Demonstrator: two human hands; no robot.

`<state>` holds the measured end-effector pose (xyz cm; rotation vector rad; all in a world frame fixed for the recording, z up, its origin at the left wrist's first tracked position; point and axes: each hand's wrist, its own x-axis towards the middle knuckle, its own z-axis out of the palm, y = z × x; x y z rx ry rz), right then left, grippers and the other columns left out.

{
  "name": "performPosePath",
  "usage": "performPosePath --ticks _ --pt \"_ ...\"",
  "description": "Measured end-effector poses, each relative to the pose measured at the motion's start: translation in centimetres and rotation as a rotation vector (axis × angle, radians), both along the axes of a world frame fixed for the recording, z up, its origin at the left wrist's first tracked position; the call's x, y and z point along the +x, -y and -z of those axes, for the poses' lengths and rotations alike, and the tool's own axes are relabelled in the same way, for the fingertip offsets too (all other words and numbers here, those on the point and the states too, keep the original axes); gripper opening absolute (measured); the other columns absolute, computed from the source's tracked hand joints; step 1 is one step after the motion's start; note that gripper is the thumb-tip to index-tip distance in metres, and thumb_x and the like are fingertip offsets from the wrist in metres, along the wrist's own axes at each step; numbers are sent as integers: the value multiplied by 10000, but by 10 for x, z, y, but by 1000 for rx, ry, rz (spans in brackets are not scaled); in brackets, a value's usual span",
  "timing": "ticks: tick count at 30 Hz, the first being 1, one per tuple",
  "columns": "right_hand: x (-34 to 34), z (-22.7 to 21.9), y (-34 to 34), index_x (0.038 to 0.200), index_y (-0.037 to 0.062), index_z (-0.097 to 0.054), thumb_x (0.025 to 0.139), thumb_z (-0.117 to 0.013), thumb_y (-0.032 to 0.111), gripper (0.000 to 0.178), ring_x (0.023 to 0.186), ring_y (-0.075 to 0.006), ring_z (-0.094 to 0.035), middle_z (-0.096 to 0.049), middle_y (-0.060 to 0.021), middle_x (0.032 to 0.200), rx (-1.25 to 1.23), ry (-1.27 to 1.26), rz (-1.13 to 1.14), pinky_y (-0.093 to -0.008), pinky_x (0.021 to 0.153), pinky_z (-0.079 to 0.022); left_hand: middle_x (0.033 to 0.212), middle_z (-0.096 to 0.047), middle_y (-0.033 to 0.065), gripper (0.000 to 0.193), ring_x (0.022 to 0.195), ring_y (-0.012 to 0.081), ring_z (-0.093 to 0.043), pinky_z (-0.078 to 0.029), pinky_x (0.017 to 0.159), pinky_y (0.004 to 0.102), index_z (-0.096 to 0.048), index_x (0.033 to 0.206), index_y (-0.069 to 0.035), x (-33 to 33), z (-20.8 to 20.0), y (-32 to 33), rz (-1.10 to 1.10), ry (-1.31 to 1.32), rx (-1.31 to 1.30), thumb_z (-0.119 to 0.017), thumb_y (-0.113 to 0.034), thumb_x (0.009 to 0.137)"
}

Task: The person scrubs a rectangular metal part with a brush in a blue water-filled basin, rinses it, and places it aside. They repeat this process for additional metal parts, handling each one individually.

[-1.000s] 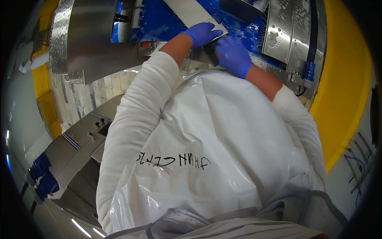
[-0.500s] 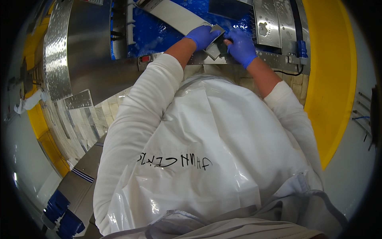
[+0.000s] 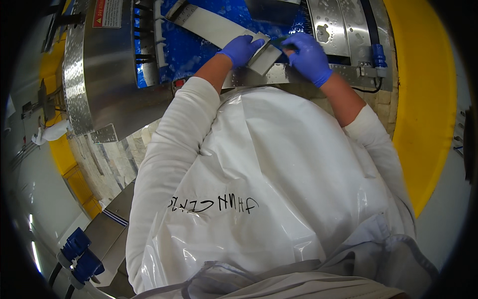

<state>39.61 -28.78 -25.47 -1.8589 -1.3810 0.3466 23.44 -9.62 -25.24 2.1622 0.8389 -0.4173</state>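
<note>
A long, flat plate, pale with a metallic far end, lies slantwise over a wet blue surface. My left hand, in a blue-violet glove, is closed on its near part, beside a raised metal edge that crosses it. The plate's near end sticks out past my fingers toward me. My right hand, gloved alike, is just right of that end with fingers curled. Between its fingers shows part of a dark green scouring pad; the rest is hidden.
Steel machine housing stands at the left, with a red switch on its front edge. Wet steel panels and a blue plug connector with a black cable are at the right. A yellow band runs beside them.
My right hand has moved right and slightly down, away from the plate's near end, uncovering more of it. My left hand keeps its hold. The whole view has shifted a little.
</note>
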Motion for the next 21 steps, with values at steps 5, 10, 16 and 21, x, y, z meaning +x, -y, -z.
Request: performPosePath --ticks 5,10,16,21 --pt "-41 29 0 1084 157 -730 802 -691 172 285 1085 -276 -631 -674 -64 1135 -70 327 -394 -426 928 -505 1216 -668 276 732 1174 391 -635 -484 1021 407 -581 1318 86 6 5 -1 159 58 121 -509 -575 1012" --pt "-11 22 -17 1085 181 -728 825 -653 178 271 1052 -243 -631 -670 -31 1099 -94 380 -243 -421 886 -503 1273 -643 301 764 1226 408 -612 -478 1041 405 -579 1333 88 11 4 -3 23 -71 -42 -510 -598 1002" --pt "-42 29 -20 1027 183 -737 866 -623 204 198 999 -270 -647 -678 -57 999 -81 328 -498 -430 825 -512 1320 -630 297 784 1236 409 -610 -463 1062 408 -572 1350 94 12 2 0 -2 -33 -9 -503 -605 1004" --pt "-20 27 -25 1050 155 -733 849 -679 211 216 1006 -285 -647 -688 -58 1008 -194 206 -289 -445 860 -518 1332 -624 296 805 1259 402 -600 -454 1078 409 -548 1367 112 13 -3 -2 7 -55 -59 -503 -606 1006"
